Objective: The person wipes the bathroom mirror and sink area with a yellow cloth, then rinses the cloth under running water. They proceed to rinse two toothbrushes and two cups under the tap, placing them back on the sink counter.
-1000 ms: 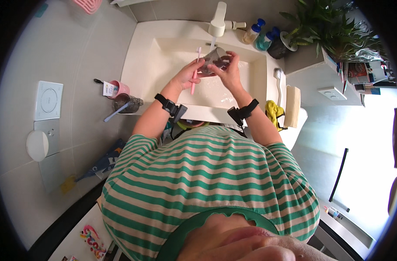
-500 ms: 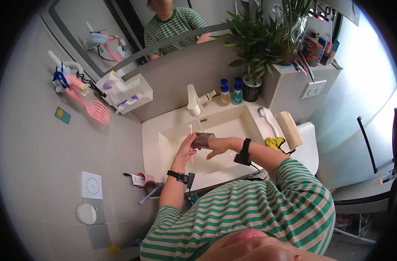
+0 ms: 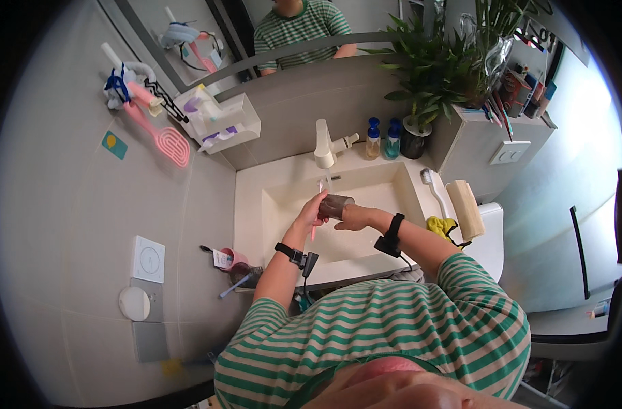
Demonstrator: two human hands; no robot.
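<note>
Over the sink, my left hand is closed round a brown cup lying on its side. The same hand also grips a pink toothbrush, whose white head sticks up past the fingers. My right hand is against the cup's right end, and its fingers are partly hidden there. A thin stream of water runs from the cream faucet just beyond the toothbrush head.
Around the cream sink are two blue-topped pump bottles, a scrub brush and a yellow cloth. A pink cup sits left of my left forearm. A potted plant stands at the back right.
Both hands and the cup have moved farther into the sink, toward the faucet. My right hand's fingers, spread before, now look drawn in against the cup. The view has shifted slightly.
</note>
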